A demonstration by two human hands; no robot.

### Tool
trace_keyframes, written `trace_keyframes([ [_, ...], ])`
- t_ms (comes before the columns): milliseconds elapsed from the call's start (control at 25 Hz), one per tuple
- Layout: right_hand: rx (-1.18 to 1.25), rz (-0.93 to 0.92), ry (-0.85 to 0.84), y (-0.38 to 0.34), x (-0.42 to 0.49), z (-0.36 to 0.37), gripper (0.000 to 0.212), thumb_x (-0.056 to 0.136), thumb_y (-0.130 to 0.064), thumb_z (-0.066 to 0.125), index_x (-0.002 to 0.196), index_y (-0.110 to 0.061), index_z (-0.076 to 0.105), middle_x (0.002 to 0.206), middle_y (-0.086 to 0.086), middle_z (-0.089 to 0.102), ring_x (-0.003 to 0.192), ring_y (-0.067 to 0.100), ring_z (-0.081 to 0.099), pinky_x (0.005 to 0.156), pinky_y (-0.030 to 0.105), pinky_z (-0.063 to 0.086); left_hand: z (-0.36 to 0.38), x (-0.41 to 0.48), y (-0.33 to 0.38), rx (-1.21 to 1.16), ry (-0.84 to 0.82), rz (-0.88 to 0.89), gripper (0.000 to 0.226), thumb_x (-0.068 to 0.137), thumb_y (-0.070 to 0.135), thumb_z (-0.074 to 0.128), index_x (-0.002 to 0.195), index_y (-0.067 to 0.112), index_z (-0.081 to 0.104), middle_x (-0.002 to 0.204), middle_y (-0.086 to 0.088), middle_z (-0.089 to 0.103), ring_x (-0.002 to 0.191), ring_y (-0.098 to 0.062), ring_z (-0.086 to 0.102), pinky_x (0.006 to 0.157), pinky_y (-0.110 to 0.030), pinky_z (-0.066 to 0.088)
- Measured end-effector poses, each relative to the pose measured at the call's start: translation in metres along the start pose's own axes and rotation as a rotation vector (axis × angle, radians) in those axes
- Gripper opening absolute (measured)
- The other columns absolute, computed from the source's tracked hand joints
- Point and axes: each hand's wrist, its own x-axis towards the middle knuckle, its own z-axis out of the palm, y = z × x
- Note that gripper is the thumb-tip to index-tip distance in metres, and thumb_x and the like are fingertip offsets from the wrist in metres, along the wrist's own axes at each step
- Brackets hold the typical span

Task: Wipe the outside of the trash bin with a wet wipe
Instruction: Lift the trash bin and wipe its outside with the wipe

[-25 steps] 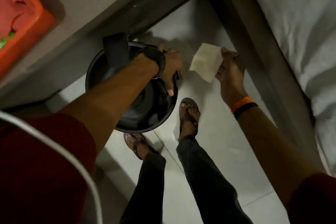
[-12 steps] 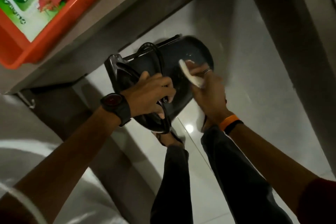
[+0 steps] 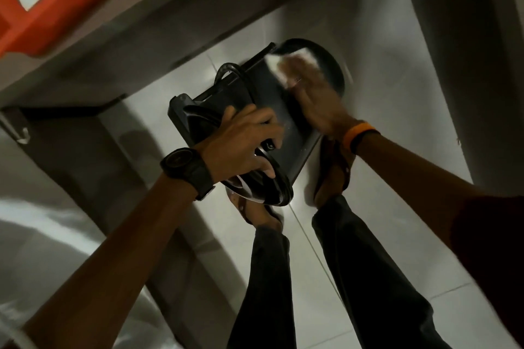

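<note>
Fingers of the left hand [image 3: 243, 139] curl around the rim of a black bin [image 3: 272, 110], which is tipped on its side above a pale tiled floor [image 3: 382, 235]. A dark watch [image 3: 187, 168] sits on that wrist. Farther along the bin's wall, the right hand [image 3: 314, 93] presses a white wipe [image 3: 283, 65] flat against the outside; motion blur smears both, so its finger spread cannot be told. An orange band [image 3: 358, 133] circles the right wrist. An orange tray [image 3: 56, 8] is cut off at the upper left. Feet show partly behind the bin.
</note>
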Motion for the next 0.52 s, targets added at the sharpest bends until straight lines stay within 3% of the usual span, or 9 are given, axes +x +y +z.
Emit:
trace_keyframes([
  [80, -0.025, -0.324, -0.14, -0.008, -0.02, 0.014, 0.049, 0.109, -0.031, 0.027, 0.157, -0.019, 0.033, 0.166, 0.0, 0.027, 0.155, 0.003, 0.012, 0.131, 0.025, 0.002, 0.0, -0.001, -0.002, 0.01, -0.014, 0.0, 0.04, 0.061, 0.031, 0.088, 0.089, 0.023, 0.061, 0.108, 0.004, 0.053, 0.105, -0.018, 0.045, 0.074, -0.024, 0.01],
  [120, -0.036, -0.351, -0.168, -0.003, -0.016, 0.008, 0.048, 0.11, -0.029, 0.028, 0.156, -0.02, 0.034, 0.166, 0.001, 0.029, 0.153, 0.002, 0.013, 0.129, 0.02, 0.001, 0.002, -0.004, -0.002, 0.031, -0.045, -0.005, 0.038, 0.064, 0.031, 0.087, 0.091, 0.023, 0.061, 0.11, 0.004, 0.053, 0.107, -0.018, 0.045, 0.075, -0.023, 0.009],
  [160, -0.052, -0.257, -0.13, 0.002, -0.002, -0.001, 0.047, 0.111, -0.029, 0.029, 0.156, -0.02, 0.035, 0.167, 0.003, 0.029, 0.155, 0.007, 0.015, 0.128, 0.023, 0.002, 0.005, -0.008, -0.002, 0.052, -0.081, -0.012, 0.036, 0.067, 0.032, 0.085, 0.092, 0.024, 0.061, 0.113, 0.005, 0.052, 0.109, -0.017, 0.044, 0.075, -0.023, 0.008],
  [240, -0.142, 0.131, -0.055, 0.02, 0.034, -0.026, 0.048, 0.113, -0.032, 0.026, 0.159, -0.02, 0.03, 0.169, 0.006, 0.023, 0.159, 0.02, 0.015, 0.131, 0.035, 0.004, 0.013, -0.01, -0.002, 0.079, -0.128, -0.007, 0.034, 0.07, 0.032, 0.083, 0.095, 0.024, 0.062, 0.116, 0.005, 0.052, 0.11, -0.017, 0.042, 0.076, -0.023, 0.008],
  [280, -0.218, 0.219, -0.078, 0.022, 0.043, -0.031, 0.049, 0.113, -0.033, 0.023, 0.16, -0.02, 0.026, 0.171, 0.006, 0.019, 0.16, 0.022, 0.012, 0.131, 0.038, 0.002, 0.014, -0.01, -0.001, 0.084, -0.135, -0.001, 0.034, 0.07, 0.032, 0.083, 0.095, 0.024, 0.062, 0.116, 0.005, 0.052, 0.11, -0.016, 0.042, 0.077, -0.023, 0.008],
  [320, -0.244, 0.189, -0.103, 0.016, 0.04, -0.027, 0.05, 0.113, -0.034, 0.022, 0.161, -0.02, 0.024, 0.171, 0.006, 0.018, 0.16, 0.022, 0.01, 0.131, 0.036, 0.001, 0.014, -0.008, 0.0, 0.084, -0.13, 0.008, 0.034, 0.069, 0.032, 0.084, 0.094, 0.024, 0.062, 0.115, 0.005, 0.053, 0.109, -0.017, 0.042, 0.077, -0.023, 0.008],
  [440, -0.102, -0.275, -0.221, -0.01, -0.012, 0.006, 0.051, 0.109, -0.038, 0.024, 0.157, -0.024, 0.029, 0.167, 0.001, 0.028, 0.156, 0.006, 0.017, 0.126, 0.024, 0.006, 0.014, -0.005, 0.002, 0.079, -0.073, 0.014, 0.037, 0.065, 0.03, 0.087, 0.091, 0.023, 0.062, 0.111, 0.003, 0.056, 0.107, -0.018, 0.044, 0.075, -0.023, 0.008],
  [520, -0.132, -0.4, -0.222, 0.005, -0.016, 0.003, 0.05, 0.109, -0.035, 0.026, 0.157, -0.021, 0.031, 0.167, 0.003, 0.029, 0.156, 0.006, 0.017, 0.13, 0.029, 0.008, 0.017, -0.005, 0.003, 0.06, -0.075, -0.003, 0.036, 0.066, 0.029, 0.086, 0.091, 0.023, 0.062, 0.111, 0.003, 0.056, 0.108, -0.019, 0.044, 0.078, -0.025, 0.01],
])
